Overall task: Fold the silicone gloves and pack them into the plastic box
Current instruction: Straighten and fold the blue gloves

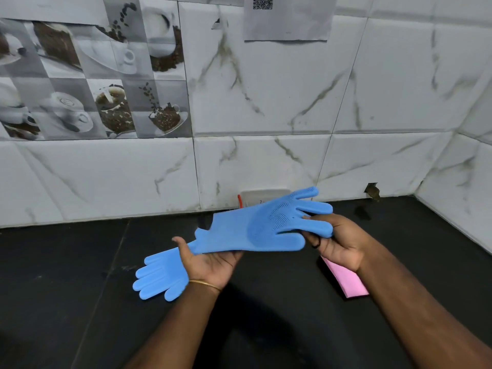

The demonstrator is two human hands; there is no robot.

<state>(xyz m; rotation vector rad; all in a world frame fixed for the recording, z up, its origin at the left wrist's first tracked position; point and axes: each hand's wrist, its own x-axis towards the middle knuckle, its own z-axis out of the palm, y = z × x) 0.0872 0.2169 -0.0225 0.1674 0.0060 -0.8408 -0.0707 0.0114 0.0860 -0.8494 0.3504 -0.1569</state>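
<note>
The blue silicone glove (255, 230) looked matt and rubbery, its palm rough with small bristles. The second blue glove (159, 278) was smooth. The desk (80, 302) was dark polished stone, faintly glossy. The wall tiles (266, 102) shone like glazed marble, and a paper sheet (288, 20) hung on them.

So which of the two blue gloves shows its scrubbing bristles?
The blue silicone glove stretched between both hands; the lower one looks smooth.

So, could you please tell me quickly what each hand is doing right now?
Left hand: palm up under the cuff end of a blue glove, fingers loosely curled on it.
Right hand: closed on that glove's finger end.
</note>
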